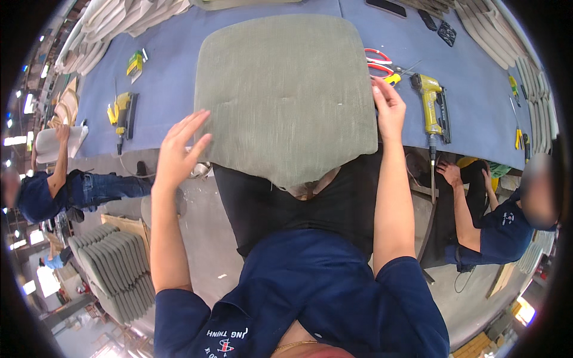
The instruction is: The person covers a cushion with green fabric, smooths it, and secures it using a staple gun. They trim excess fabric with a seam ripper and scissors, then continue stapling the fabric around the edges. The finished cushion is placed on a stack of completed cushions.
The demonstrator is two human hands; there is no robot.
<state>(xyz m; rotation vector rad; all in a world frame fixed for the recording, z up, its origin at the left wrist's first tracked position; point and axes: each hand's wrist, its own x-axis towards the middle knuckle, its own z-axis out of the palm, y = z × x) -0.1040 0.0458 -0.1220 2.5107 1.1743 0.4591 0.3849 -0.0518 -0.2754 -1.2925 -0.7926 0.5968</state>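
A large grey-green upholstered seat cushion (285,95) lies on the blue-covered worktable (173,65), its near edge hanging over the table's front. My left hand (179,149) hovers open at the cushion's lower left corner, fingers spread, just off the fabric. My right hand (388,107) rests on the cushion's right edge, fingers pressing against its side.
A yellow pneumatic stapler (432,104) and red-handled scissors (377,59) lie right of the cushion. Another yellow stapler (122,113) sits at the left. A seated person in blue (495,227) works at right, another person (54,185) at left. Stacked grey cushions (113,268) stand on the floor.
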